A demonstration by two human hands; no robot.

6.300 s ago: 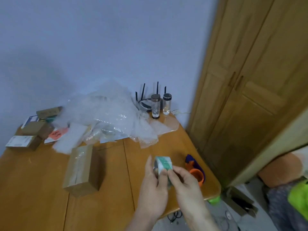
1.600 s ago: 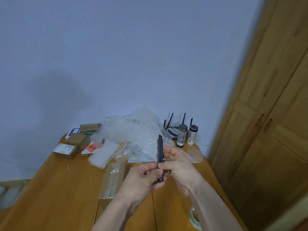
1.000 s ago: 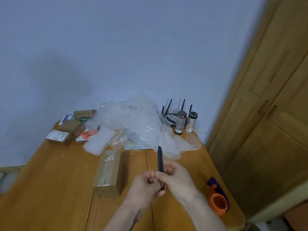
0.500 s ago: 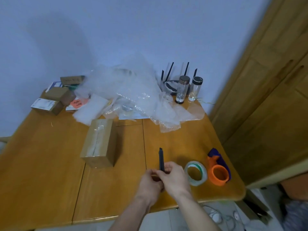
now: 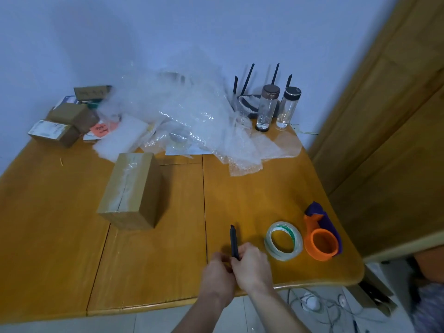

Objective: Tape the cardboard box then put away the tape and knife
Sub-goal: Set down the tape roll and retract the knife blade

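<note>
A brown cardboard box (image 5: 131, 189) stands on the wooden table (image 5: 60, 236), with clear tape running along its top seam. The black knife (image 5: 233, 240) points away from me, low over the table near its front edge. My right hand (image 5: 252, 266) grips its near end, and my left hand (image 5: 217, 276) holds that same end from the left. A roll of clear tape (image 5: 283, 241) with green print lies flat just right of my hands.
An orange and purple tape dispenser (image 5: 320, 239) sits beside the roll near the table's right edge. Bubble wrap (image 5: 192, 116), two glass bottles (image 5: 268, 106), a router and small boxes (image 5: 63, 122) crowd the back. A wooden wardrobe stands to the right.
Earlier my hands held the tape roll; it now lies on the table. Both hands have come down from chest height with the knife to just above the table.
</note>
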